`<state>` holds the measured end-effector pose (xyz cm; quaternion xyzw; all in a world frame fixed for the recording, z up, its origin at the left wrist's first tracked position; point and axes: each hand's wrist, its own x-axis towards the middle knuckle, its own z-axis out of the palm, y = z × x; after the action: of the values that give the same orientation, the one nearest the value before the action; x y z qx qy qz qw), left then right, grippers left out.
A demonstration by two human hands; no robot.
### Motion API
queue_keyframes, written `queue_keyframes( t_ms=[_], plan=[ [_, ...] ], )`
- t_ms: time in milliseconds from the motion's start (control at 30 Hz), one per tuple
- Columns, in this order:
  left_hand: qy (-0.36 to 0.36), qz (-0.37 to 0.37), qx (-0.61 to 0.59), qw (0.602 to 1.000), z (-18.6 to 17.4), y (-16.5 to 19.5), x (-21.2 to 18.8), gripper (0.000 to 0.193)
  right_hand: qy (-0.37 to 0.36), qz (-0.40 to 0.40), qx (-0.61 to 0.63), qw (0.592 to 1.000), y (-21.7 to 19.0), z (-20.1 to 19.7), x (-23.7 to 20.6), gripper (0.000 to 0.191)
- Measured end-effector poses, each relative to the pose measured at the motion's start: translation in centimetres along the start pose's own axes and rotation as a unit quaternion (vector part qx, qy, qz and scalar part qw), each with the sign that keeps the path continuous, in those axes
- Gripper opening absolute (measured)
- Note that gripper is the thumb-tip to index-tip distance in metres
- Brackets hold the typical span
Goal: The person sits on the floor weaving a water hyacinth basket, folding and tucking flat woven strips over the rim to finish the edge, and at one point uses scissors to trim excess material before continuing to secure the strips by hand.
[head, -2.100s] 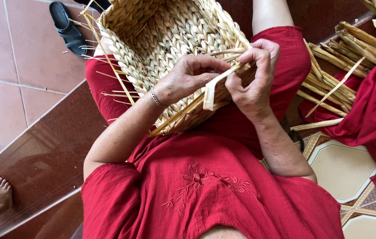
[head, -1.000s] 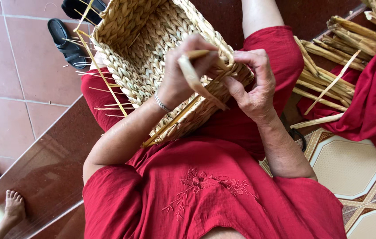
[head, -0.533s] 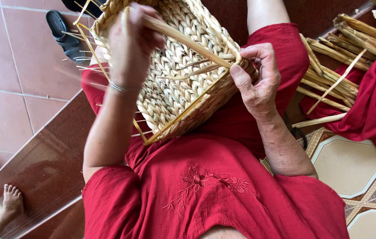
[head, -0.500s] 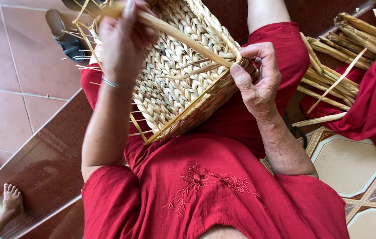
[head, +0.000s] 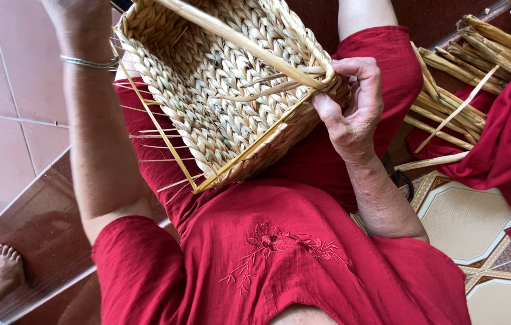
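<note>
Right hand on plaited basket (straw-coloured)

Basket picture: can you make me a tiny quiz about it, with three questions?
1. True or false: the woven basket rests on the person's lap.
2. The right hand pinches: A) the basket's rim B) a spoon.
3. Fill in: the silver bracelet sits on the ___ wrist.
Key: 1 true; 2 A; 3 left.
</note>
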<state>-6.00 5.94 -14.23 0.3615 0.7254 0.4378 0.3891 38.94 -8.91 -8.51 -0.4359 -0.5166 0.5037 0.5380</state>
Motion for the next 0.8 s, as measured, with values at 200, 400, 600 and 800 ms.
queue_keyframes(
  t_ms=[200, 400, 600, 800],
  plan=[
    [-0.13, 0.039, 0.401, 0.906, -2.6, 1.0, 0.5, 0.024, 0.0, 0.005, 0.014, 1.0, 0.3, -0.3, -0.4, 0.038],
    [-0.146, 0.093, 0.181, 0.968, 1.8, 4.4, -4.0, 0.03, -0.005, 0.01, 0.009, 1.0, 0.2, -0.4, -0.4, 0.038],
    [-0.387, -0.046, -0.154, 0.908, 11.4, 8.3, -15.7, 0.02, 0.017, 0.0, -0.004, 1.0, 0.2, -0.5, -0.2, 0.041],
    [-0.461, -0.08, -0.235, 0.852, 14.8, 9.6, -19.1, 0.017, 0.022, -0.007, -0.007, 1.0, 0.2, -0.4, -0.4, 0.033]
  ],
)
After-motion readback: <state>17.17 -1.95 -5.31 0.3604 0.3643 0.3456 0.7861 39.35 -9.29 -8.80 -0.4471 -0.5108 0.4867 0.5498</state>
